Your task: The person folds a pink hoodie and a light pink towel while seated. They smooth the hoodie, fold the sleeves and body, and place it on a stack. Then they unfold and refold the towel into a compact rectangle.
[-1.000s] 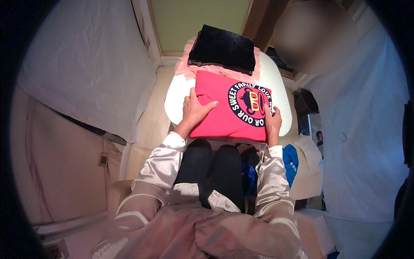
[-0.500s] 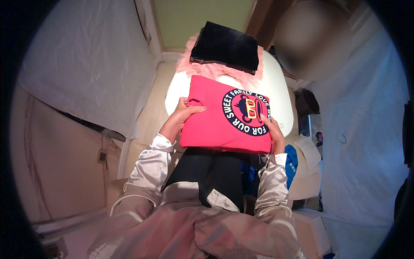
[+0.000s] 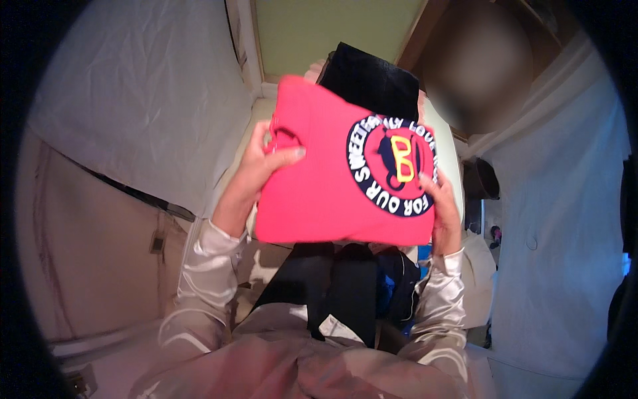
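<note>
A folded red garment point(image 3: 312, 186) with a round dark print and a yellow shape in it is held up in front of me, above the white table point(image 3: 454, 179). My left hand point(image 3: 260, 165) grips its left edge, thumb on top and fingers hidden behind or below. On the opposite edge my right hand point(image 3: 444, 203) holds it the same way, with the thumb over the print. Just beyond lies a folded black garment point(image 3: 375, 80), partly covered by the red one. Pink tulle point(image 3: 315, 70) shows at the black garment's left side.
White sheets hang at the left point(image 3: 139, 86) and right point(image 3: 551, 213). A dark bin point(image 3: 481, 178) stands right of the table. Below the red garment, dark and blue cloth point(image 3: 397, 282) lies beside my legs. A blurred round area point(image 3: 482, 63) fills the far right.
Both hands have raised the red garment closer to me, its left side tipping upward. It now hides more of the table and pink tulle. The view has shifted slightly.
</note>
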The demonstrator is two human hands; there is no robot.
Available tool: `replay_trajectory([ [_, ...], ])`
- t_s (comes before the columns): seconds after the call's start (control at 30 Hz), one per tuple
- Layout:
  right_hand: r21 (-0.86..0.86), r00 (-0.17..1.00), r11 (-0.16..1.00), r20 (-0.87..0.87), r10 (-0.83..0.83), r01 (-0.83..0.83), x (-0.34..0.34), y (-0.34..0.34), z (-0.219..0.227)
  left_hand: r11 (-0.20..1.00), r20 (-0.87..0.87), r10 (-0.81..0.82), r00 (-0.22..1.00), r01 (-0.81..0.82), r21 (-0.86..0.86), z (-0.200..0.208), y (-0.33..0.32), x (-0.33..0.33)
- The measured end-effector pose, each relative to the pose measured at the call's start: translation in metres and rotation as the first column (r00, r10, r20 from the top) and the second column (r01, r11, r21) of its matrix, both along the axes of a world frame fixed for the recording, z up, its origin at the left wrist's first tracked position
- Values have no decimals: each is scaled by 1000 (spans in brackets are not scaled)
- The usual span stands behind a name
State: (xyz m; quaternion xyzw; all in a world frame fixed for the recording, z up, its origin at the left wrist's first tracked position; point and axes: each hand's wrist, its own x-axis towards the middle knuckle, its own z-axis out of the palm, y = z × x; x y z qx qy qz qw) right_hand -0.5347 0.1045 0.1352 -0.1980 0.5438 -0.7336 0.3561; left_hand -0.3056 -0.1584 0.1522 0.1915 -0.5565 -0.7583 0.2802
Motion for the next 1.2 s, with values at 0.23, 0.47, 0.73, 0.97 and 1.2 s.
replay_trajectory([
  [0.23, -108, 976, 991, -194, -95, 75, -127, -101, 96, 972, -21, -1, 1000, -4, -237, 89, -130, -139],
  [0.47, -20, 955, 988, -253, -154, 154, -187, -136, 27, 953, 149, 92, 985, -43, -301, 14, -193, -210],
  [0.73, -36, 961, 981, -196, -194, 191, -183, -149, -51, 789, 132, 199, 971, -78, -610, -72, -204, -208],
  [0.97, 24, 108, 700, -991, -76, 714, -177, -136, -12, 246, 13, 572, 820, -156, -957, -14, -161, -199],
  [1.2, -40, -81, 843, -997, 4, 536, -141, -184, 20, -72, -8, 370, 929, 20, -997, 10, -88, -244],
])
